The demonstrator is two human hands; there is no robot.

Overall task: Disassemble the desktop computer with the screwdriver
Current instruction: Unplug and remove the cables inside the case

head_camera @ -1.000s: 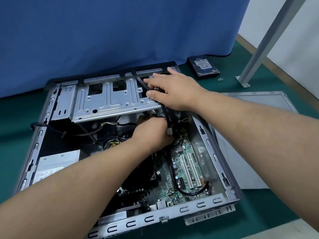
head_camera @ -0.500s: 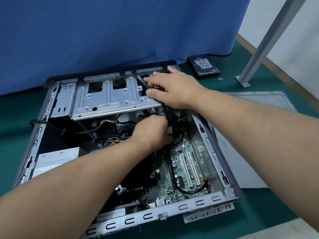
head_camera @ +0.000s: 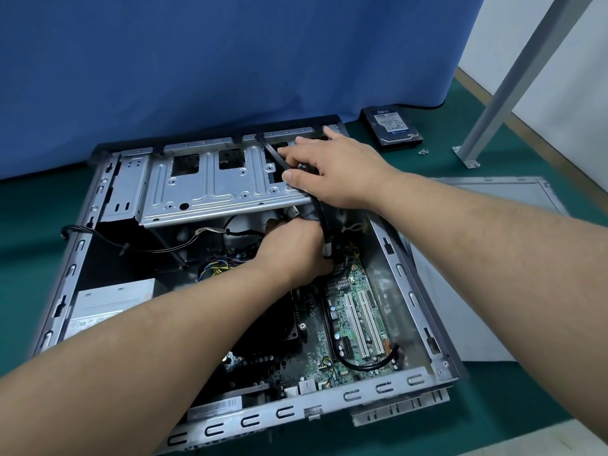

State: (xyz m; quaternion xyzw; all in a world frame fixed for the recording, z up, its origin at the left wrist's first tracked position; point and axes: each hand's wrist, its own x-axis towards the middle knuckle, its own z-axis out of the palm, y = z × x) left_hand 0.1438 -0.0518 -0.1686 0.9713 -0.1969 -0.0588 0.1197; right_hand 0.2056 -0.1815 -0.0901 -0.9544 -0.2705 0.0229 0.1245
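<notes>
An open desktop case [head_camera: 411, 284] lies on its side on the green mat. Its silver drive cage [head_camera: 210, 189] spans the far end, and the green motherboard [head_camera: 355, 311] shows at the right. My right hand [head_camera: 335, 172] rests on the cage's right end, thumb and fingers round a black cable [head_camera: 320, 218] that runs down into the case. My left hand [head_camera: 296, 251] reaches under the cage, its fingers curled out of sight among the wires near the cable's lower end. No screwdriver is in view.
A hard drive [head_camera: 393, 126] lies beyond the case by the blue curtain, with loose screws [head_camera: 423, 152] beside it. The removed side panel [head_camera: 487, 258] lies flat to the right. A grey metal post foot [head_camera: 465, 158] stands at the far right. The power supply [head_camera: 105, 304] sits inside at the left.
Both hands have stayed in place on the cable and under the cage. The view has shifted slightly, nothing else moved.
</notes>
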